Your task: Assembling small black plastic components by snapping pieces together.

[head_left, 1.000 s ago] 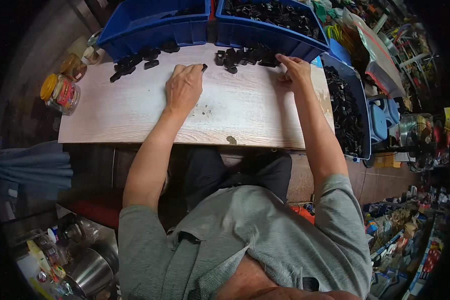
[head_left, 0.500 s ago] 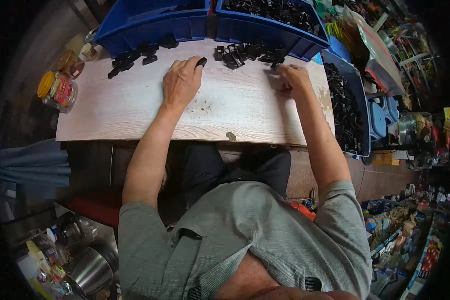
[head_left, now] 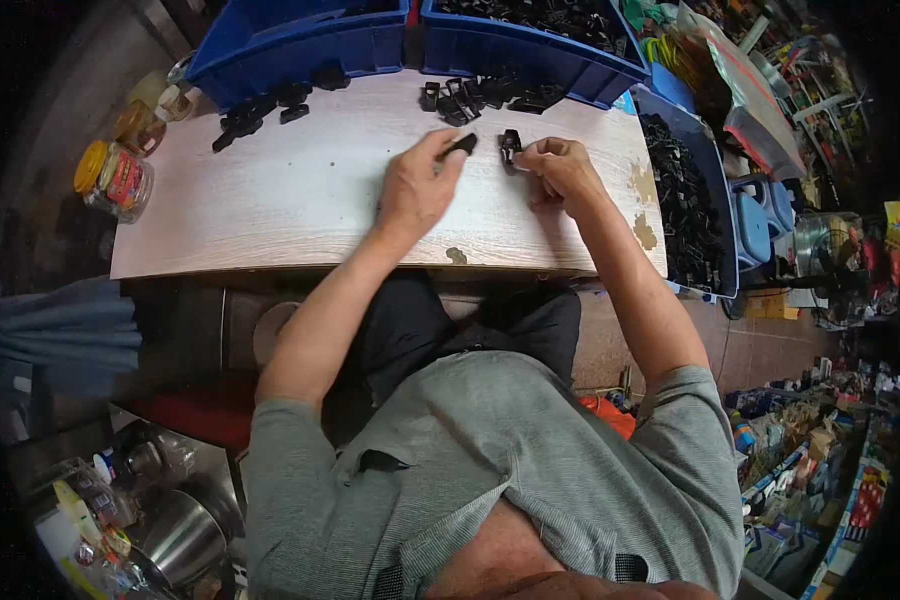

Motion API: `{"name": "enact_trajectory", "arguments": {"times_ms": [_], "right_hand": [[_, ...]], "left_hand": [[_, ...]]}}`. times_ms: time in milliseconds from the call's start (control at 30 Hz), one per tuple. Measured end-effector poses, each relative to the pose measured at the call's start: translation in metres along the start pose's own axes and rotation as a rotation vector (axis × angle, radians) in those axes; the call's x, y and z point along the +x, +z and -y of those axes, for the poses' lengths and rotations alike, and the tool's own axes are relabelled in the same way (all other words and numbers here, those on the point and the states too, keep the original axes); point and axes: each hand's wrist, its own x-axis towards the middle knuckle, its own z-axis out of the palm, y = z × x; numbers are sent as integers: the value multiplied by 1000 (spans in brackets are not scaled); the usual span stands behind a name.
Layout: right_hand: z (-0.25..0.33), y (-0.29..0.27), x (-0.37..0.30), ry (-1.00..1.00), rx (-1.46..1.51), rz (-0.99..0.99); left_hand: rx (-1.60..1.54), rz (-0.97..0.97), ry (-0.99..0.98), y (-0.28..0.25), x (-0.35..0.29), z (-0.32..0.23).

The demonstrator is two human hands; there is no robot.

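Over the middle of the white wood-grain table [head_left: 300,220], my left hand [head_left: 417,195] is closed on a small dark black part [head_left: 460,148], held between thumb and fingers. Just to its right, my right hand [head_left: 565,175] pinches a black open-framed plastic part [head_left: 510,145] by its edge. The two parts are close together but apart. Behind my hands lies a loose pile of similar black frame-like parts [head_left: 460,100]. Another cluster of solid-looking black parts [head_left: 245,120] sits at the far left. My fingertips partly hide both held parts, so their exact kind cannot be told.
Two blue bins stand at the table's back: the left bin [head_left: 310,55] and the right bin [head_left: 540,60], which holds many black parts. A larger tub [head_left: 735,255] of black parts is beside the right edge. Jars with a yellow-lidded one [head_left: 118,180] stand at left.
My left hand has moved right with its black part, toward my right hand. My right hand has come left from the pile, bringing a black framed part with it.
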Motion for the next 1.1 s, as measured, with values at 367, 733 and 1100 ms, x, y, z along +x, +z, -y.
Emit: {"name": "enact_trajectory", "arguments": {"times_ms": [367, 733, 1100], "right_hand": [[-5, 24, -8, -29, 135, 109], [-8, 14, 25, -230, -63, 99], [-1, 15, 17, -221, -111, 158]], "left_hand": [[294, 5, 201, 23, 16, 6], [468, 61, 420, 35, 25, 11], [447, 115, 570, 27, 24, 15]]}}
